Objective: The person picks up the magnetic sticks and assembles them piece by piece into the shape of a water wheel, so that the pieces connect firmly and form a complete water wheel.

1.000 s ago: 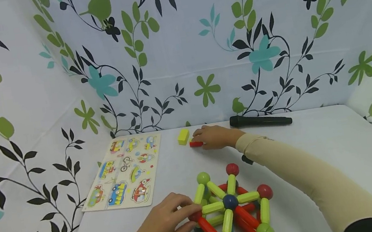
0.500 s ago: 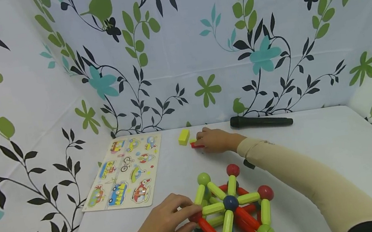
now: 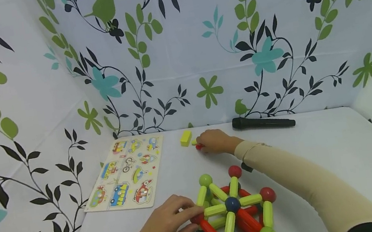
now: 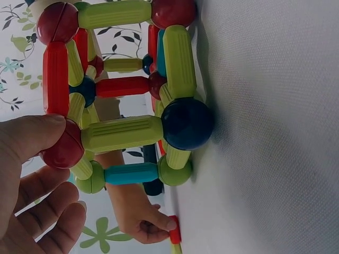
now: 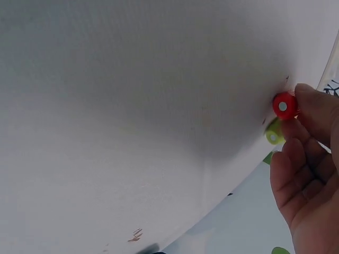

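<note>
A frame of magnetic rods and balls [image 3: 232, 204] stands near the front of the table, built of red, yellow-green and some blue pieces. At its left corner my left hand [image 3: 165, 224] pinches a red ball [image 4: 64, 147] between thumb and index finger; the other fingers are loosely bent. Farther back, my right hand [image 3: 218, 141] pinches a red magnetic rod [image 5: 284, 106] between thumb and fingertip, its round metal-centred end facing the right wrist camera. A yellow-green rod [image 5: 274, 132] lies right beside it on the table. In the head view the fingers hide most of both rods.
To the left of the rods is a yellow block [image 3: 186, 138]. A picture puzzle board [image 3: 157, 155] lies at the left of the white table [image 3: 319, 152], and a black microphone [image 3: 263, 122] at the back. Patterned cloth [image 3: 177, 53] hangs behind.
My right hand has closed its fingers on the red rod and turned it, so its end now points toward the front. My left hand stays at the red ball.
</note>
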Motion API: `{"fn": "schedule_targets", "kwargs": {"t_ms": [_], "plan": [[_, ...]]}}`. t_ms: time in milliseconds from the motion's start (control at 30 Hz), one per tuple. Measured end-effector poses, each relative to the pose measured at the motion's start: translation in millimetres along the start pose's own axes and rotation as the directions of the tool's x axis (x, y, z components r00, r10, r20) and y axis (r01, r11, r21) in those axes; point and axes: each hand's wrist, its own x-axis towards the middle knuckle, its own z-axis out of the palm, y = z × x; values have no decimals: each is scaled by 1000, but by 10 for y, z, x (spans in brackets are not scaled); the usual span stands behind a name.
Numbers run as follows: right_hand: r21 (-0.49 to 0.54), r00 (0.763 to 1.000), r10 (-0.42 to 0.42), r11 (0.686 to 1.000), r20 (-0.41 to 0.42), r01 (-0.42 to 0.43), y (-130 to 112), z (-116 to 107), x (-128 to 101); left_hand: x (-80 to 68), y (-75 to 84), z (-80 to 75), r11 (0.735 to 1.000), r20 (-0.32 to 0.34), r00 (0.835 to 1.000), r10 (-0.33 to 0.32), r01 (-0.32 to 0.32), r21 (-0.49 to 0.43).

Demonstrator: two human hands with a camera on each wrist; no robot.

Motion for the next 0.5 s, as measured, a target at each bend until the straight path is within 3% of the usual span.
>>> {"fn": "schedule_targets", "kwargs": {"t_ms": [300, 400, 500], "plan": [[118, 995, 65, 990, 81, -74, 15, -72, -174, -4, -7, -5, 1000, 4, 1000, -1, 1, -4], [240, 995, 45, 968, 87, -65, 48, -224, -343, -2, -6, -12, 1000, 6, 1000, -3, 3, 5], [375, 995, 21, 925, 97, -56, 62, -424, -639, -3, -10, 1, 1000, 4, 1000, -2, 2, 6]]}}
